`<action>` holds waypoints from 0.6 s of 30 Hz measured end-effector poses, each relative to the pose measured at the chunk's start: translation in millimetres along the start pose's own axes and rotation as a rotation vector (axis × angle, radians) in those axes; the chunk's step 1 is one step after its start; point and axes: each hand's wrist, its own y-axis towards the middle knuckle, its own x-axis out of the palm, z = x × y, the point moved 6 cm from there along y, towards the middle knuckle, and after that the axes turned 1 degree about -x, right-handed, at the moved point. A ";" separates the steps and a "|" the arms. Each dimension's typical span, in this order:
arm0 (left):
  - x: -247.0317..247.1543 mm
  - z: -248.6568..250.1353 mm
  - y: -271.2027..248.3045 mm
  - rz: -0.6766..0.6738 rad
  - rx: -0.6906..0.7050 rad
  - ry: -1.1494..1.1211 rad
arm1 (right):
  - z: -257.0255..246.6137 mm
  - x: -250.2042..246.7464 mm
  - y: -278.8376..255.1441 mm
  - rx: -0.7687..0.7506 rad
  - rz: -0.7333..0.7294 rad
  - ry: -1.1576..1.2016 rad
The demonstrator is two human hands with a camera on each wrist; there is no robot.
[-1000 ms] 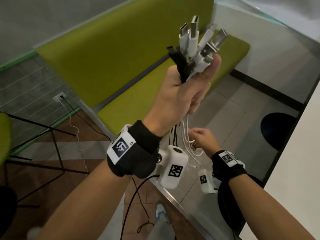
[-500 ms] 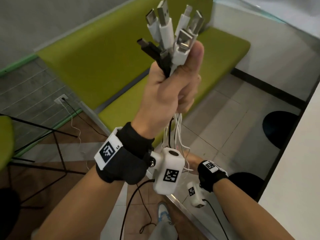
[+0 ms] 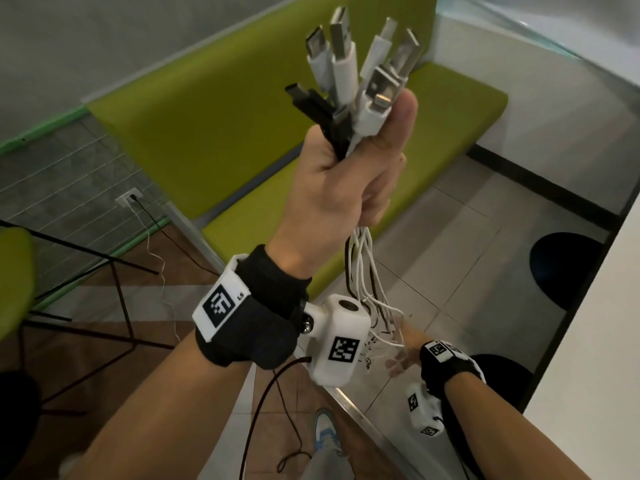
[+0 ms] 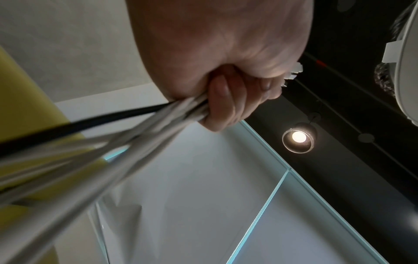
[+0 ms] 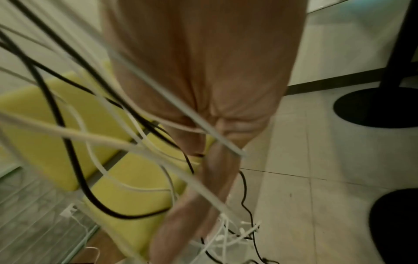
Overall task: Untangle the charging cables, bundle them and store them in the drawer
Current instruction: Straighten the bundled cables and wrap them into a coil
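From the head view, the left hand [image 3: 341, 174] is raised high, fist wrapped round the charging cables [image 3: 349, 81], whose white and black plug ends fan out above the thumb in front of a green bench [image 3: 194, 133]. The cords hang below to the right hand [image 3: 403, 351], low over the glass tabletop [image 3: 450, 299].

From the left wrist, fingers [image 4: 222, 105] curl tight on the mostly white cords.

From the right wrist, the blurred fingers [image 5: 217, 175] run straight down among loose loops; I cannot tell if they hold any.
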 end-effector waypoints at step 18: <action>-11.9 7.9 1.9 0.027 0.045 0.058 | 48.3 -49.0 2.5 0.141 0.224 -0.369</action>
